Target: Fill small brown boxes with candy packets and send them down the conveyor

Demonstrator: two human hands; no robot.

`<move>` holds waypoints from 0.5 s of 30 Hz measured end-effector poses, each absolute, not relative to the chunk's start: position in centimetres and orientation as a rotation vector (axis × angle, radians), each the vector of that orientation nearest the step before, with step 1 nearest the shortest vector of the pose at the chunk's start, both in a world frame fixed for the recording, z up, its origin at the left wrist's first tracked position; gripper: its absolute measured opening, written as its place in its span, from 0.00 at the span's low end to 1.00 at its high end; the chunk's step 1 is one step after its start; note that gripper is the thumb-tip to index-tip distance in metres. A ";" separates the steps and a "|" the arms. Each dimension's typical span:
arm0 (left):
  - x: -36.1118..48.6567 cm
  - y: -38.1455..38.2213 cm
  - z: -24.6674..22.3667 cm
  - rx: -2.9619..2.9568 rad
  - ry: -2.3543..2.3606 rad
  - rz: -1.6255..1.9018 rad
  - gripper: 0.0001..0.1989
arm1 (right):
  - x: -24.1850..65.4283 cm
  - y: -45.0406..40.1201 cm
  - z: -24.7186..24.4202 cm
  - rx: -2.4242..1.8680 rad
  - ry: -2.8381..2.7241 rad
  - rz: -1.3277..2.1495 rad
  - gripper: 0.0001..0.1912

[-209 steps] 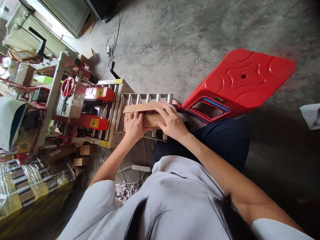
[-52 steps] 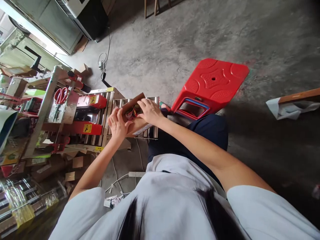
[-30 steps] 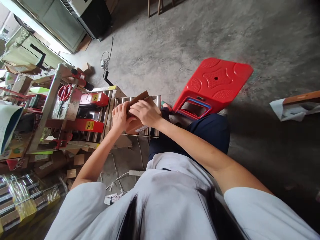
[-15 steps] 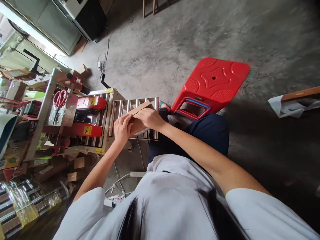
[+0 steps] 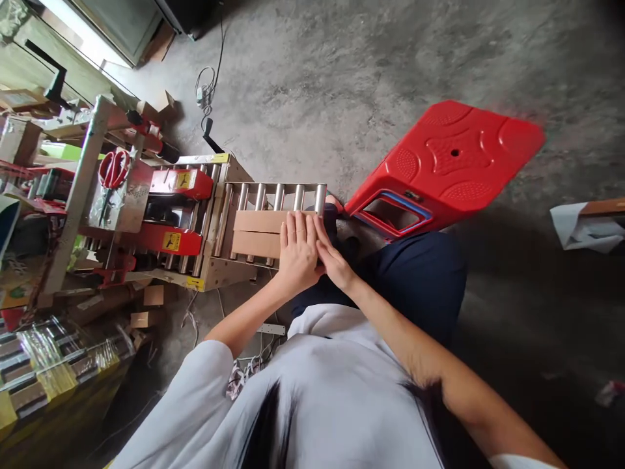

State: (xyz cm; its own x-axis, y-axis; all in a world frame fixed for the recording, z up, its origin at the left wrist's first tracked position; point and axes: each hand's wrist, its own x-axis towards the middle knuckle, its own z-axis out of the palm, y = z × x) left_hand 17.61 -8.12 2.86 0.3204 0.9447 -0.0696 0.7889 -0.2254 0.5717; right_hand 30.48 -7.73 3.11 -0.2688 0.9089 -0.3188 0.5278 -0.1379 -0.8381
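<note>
A flat brown cardboard box lies on the metal roller conveyor, its two top flaps folded down with a thin seam between them. My left hand rests flat on the box's right part, fingers stretched out. Against the box's right end is my right hand, its fingers straight and its fingertips next to my left hand. The hands hide that end of the box.
Left of the rollers stands a carton-sealing machine with red side guides. Red-handled scissors lie on its frame. A red plastic stool stands at the right. Cables and small cartons lie about the floor.
The box now lies flat and straight on the rollers, its flaps down. My left hand has moved right onto its top, and my right hand has shifted to its right end.
</note>
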 end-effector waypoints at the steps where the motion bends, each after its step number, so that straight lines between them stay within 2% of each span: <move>1: 17.9 -8.1 2.8 2.079 1.534 0.405 0.49 | 31.0 -8.6 3.3 -1.583 -1.674 1.467 0.35; 5: 15.4 -6.6 1.0 2.118 1.549 0.499 0.37 | 33.6 -9.5 3.4 -1.660 -1.400 1.721 0.38; 8: 10.2 -4.2 -1.9 2.143 1.595 0.538 0.31 | 35.2 -8.9 2.9 -1.734 -1.378 1.641 0.38; 11: 3.0 -2.0 -4.1 2.032 1.790 0.553 0.30 | 36.5 -8.8 2.6 -1.733 -1.423 1.517 0.31; 15: -2.4 0.0 -2.9 1.841 1.919 0.633 0.26 | 38.2 -10.2 4.2 -1.836 -1.553 1.386 0.22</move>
